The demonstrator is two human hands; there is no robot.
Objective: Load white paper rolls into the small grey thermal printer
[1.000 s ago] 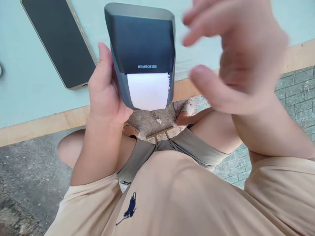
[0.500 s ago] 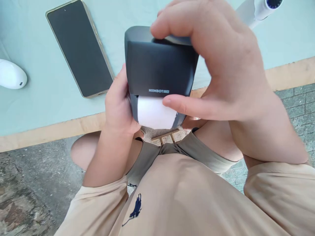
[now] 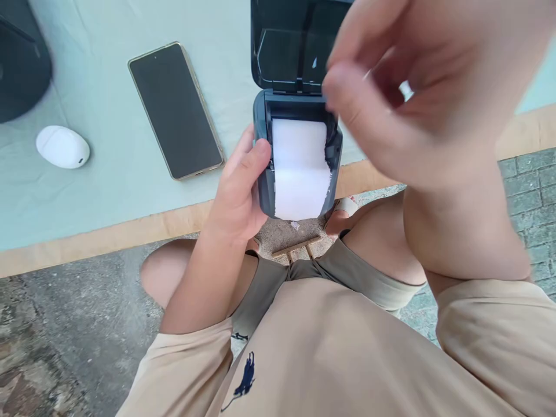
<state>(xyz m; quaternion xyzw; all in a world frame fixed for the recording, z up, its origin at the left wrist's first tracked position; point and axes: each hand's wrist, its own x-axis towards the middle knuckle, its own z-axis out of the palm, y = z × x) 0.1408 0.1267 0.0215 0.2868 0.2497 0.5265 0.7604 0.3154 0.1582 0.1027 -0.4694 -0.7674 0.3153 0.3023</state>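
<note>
Head view shows the person seated at the near edge of a table (image 3: 108, 174) covered in pale green, looking down past a beige shirt (image 3: 330, 359) and bare knees. The left hand (image 3: 237, 194) is wrapped around the left side of a small dark label printer (image 3: 263, 168), thumb laid along its edge beside the paper well and the other fingers hidden behind the body, so the hand is closed firmly on it. The printer sits just past the table's edge, held up over the lap, with its long axis running away from the person. Its lid (image 3: 291, 46) stands open, hinged at the far end and tipped up and back. A white paper roll (image 3: 299, 168) fills the well, and its loose end hangs toward the person over the near lip, with a ragged right edge. The right hand (image 3: 417, 98) hovers above and to the right of the printer, blurred, fingers loosely curled with thumb and forefinger drawn toward each other; it touches nothing that can be made out, and whether it pinches anything small cannot be told. Of the two, the left hand is on the printer and the right is close above the hinge. A dark phone (image 3: 176, 110) lies face up on the table to the left, well apart from the printer, and a white oval case (image 3: 63, 146) lies farther left.
</note>
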